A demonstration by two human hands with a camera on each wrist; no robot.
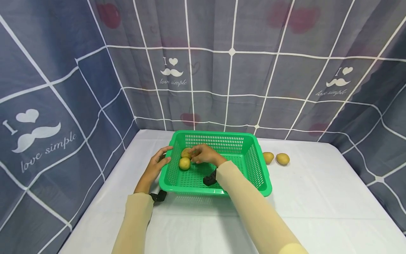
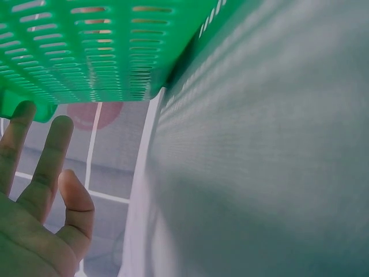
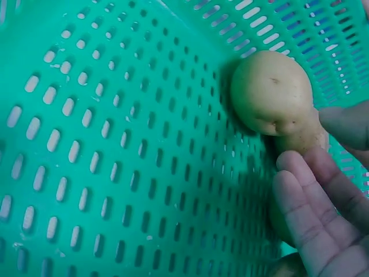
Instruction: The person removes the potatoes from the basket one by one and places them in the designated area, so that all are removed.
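A right hand [image 1: 204,154] reaches into a green perforated plastic basket [image 1: 250,168] on the white-covered tabletop [image 1: 317,197], fingers curled around a yellow-brown potato [image 1: 186,152] beside a second potato [image 1: 184,163]. The left hand [image 1: 156,165], fingers relaxed, rests against the basket's left rim. Two more potatoes [image 1: 275,158] lie on the tabletop right of the basket.

right hand [image 1: 205,154] covers most of the far potato [image 1: 185,152] in the green basket [image 1: 250,169]; grip unclear. wrist view: second potato [image 3: 300,141] mostly behind fingers [image 3: 311,190]. left hand [image 2: 34,196] cut off by frame edge.
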